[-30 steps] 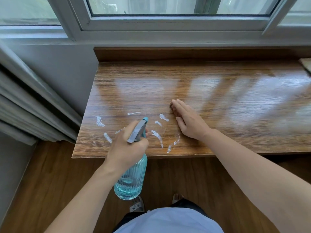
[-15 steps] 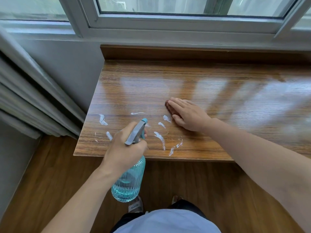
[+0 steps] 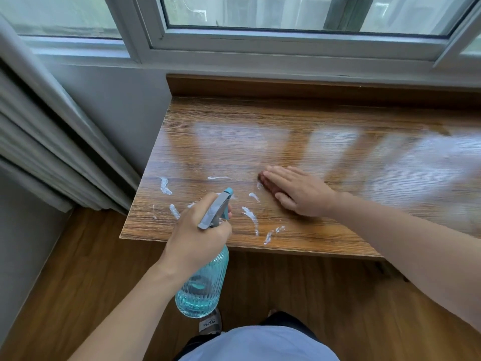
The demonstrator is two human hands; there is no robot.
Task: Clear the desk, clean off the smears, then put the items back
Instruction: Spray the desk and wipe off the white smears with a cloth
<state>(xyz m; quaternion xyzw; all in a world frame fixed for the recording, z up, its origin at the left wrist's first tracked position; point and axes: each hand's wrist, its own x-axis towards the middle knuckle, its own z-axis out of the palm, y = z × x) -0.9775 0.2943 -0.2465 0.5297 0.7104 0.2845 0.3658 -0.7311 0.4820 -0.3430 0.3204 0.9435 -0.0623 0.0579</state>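
Left hand (image 3: pixel 194 237) grips the spray bottle (image 3: pixel 201 282) by its neck, upright off the bench's (image 3: pixel 299 142) near edge, nozzle aimed away over white smears (image 3: pixel 251 217). Right hand (image 3: pixel 299 192) lies flat, fingers straight, pressing a brown cloth (image 3: pixel 268 184) beside them.

We see a window (image 3: pixel 299 11) with a pale frame (image 3: pixel 260 44) above the far edge. Grey curtains (image 3: pixel 44 142) hang at the left. Below lies a wooden floor (image 3: pixel 78 256), with a slipper (image 3: pixel 209 323) on it.
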